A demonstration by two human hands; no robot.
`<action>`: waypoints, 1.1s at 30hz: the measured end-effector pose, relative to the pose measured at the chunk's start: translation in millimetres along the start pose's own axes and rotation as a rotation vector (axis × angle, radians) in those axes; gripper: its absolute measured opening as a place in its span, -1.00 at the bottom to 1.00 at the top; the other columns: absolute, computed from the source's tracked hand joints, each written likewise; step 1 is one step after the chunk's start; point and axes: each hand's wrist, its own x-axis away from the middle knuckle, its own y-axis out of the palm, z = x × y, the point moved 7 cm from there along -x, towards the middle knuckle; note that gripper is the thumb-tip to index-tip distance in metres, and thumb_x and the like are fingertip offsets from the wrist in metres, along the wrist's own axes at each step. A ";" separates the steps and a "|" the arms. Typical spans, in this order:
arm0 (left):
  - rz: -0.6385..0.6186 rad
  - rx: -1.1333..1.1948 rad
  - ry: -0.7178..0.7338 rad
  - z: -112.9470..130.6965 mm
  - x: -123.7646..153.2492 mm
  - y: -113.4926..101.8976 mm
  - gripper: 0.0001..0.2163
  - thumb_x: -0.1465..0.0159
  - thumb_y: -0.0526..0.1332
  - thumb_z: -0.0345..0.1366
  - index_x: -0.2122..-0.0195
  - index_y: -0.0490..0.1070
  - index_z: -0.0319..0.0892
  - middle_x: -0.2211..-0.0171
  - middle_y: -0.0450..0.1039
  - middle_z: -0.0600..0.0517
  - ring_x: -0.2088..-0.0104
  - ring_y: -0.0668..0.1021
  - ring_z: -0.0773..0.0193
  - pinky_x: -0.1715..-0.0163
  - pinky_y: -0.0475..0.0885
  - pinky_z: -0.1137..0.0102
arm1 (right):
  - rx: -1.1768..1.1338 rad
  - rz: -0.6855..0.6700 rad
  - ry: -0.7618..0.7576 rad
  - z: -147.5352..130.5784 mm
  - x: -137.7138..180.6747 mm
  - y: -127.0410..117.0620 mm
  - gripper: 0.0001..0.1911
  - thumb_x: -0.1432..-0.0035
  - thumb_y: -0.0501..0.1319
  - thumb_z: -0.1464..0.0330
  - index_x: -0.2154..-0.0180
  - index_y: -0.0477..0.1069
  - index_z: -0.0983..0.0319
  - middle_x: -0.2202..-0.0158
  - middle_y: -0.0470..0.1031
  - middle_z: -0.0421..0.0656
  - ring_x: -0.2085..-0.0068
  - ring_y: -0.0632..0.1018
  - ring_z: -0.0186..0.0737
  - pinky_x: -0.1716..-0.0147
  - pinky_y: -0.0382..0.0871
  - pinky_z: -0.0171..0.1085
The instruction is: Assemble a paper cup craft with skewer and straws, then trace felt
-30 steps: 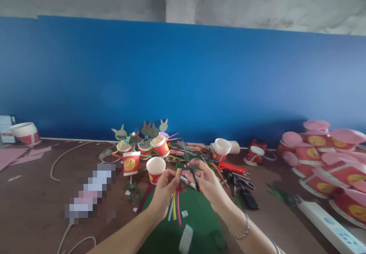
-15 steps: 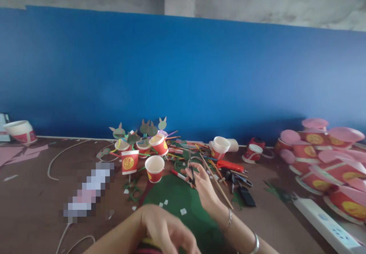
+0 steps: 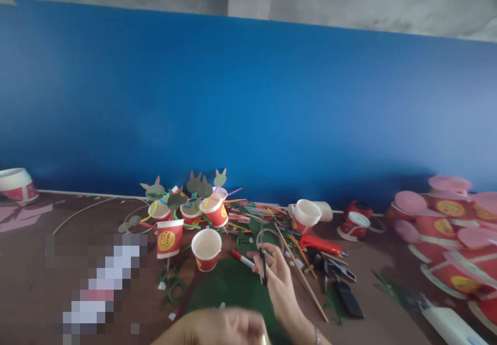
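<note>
My right hand (image 3: 280,283) is closed around dark-handled scissors (image 3: 264,267), their thin blades pointing away from me. Just left of it, and partly behind its fingers, lies a red-and-white marker (image 3: 244,258). My left hand (image 3: 229,327) is a blur at the bottom edge, over the near part of a dark green sheet (image 3: 217,283). Something yellowish shows beside its fingertips, too cut off to name. Beyond the sheet stands a red-and-white paper cup (image 3: 206,249). Behind that cup, several more cups (image 3: 170,239) carry green paper animal heads with ears (image 3: 200,187).
A red tool (image 3: 320,244), a black object (image 3: 348,299) and a wooden stick (image 3: 303,278) lie to the right. A white power strip (image 3: 452,321) and stacked cups with pink discs (image 3: 450,231) are farther right. Coloured strips (image 3: 252,215) lie along the blue wall (image 3: 248,102).
The view has shifted so the table things sit lower in the picture. My left hand has swung closer to my right hand and is now blurred. The scissors stay in my right hand.
</note>
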 end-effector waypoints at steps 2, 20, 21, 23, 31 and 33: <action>0.210 0.165 0.008 9.2 -6.7 -21.5 -0.72 -0.12 0.30 -0.09 0.30 0.34 -0.17 0.35 0.51 -0.01 0.44 0.59 0.23 0.51 0.41 0.45 | -0.057 0.090 -0.064 -5.4 -1.4 -9.5 -0.53 0.07 0.34 0.10 0.18 0.24 0.14 0.34 0.49 -0.17 0.33 0.51 -0.18 0.33 0.36 -0.25; 0.637 0.093 0.452 39.2 2.2 -43.4 -0.71 -0.08 0.35 -0.15 0.32 0.34 -0.22 0.41 0.47 0.03 0.52 0.48 0.40 0.59 0.37 0.53 | 0.208 -0.060 -0.274 4.9 3.5 -2.3 -0.64 -0.05 0.30 0.24 0.16 0.27 0.23 0.43 0.41 -0.22 0.39 0.44 -0.29 0.39 0.33 -0.34; 0.627 0.130 0.438 39.2 1.7 -44.4 -0.68 -0.07 0.37 -0.18 0.25 0.35 -0.22 0.39 0.49 0.01 0.52 0.49 0.40 0.59 0.36 0.54 | 0.202 -0.092 -0.246 3.9 2.2 -1.1 -0.63 -0.04 0.30 0.22 0.17 0.27 0.23 0.45 0.40 -0.23 0.41 0.43 -0.31 0.41 0.32 -0.35; 0.622 0.169 0.412 40.7 1.6 -45.8 -0.60 -0.04 0.39 -0.20 0.14 0.36 -0.23 0.38 0.50 0.00 0.51 0.50 0.40 0.60 0.33 0.56 | 0.179 -0.200 -0.147 0.9 -1.3 2.3 -0.60 -0.02 0.31 0.16 0.20 0.27 0.24 0.50 0.34 -0.27 0.48 0.37 -0.35 0.50 0.28 -0.38; 0.685 0.060 0.344 45.8 1.2 -46.5 -0.63 0.00 0.36 -0.02 0.53 0.34 -0.25 0.63 0.35 0.13 0.73 0.25 0.56 0.76 0.04 0.60 | 0.420 -0.733 0.151 -23.9 -1.5 2.4 -0.62 0.01 0.32 0.15 0.30 0.26 0.25 0.52 0.29 -0.31 0.52 0.36 -0.42 0.55 0.29 -0.41; 0.699 0.016 0.326 45.1 0.9 -46.5 -0.63 -0.03 0.33 0.01 0.50 0.35 -0.24 0.64 0.32 0.16 0.74 0.20 0.57 0.78 -0.04 0.59 | 0.474 -0.761 0.177 -25.0 0.0 0.5 -0.63 0.02 0.32 0.17 0.31 0.26 0.25 0.53 0.28 -0.32 0.53 0.35 -0.43 0.55 0.28 -0.42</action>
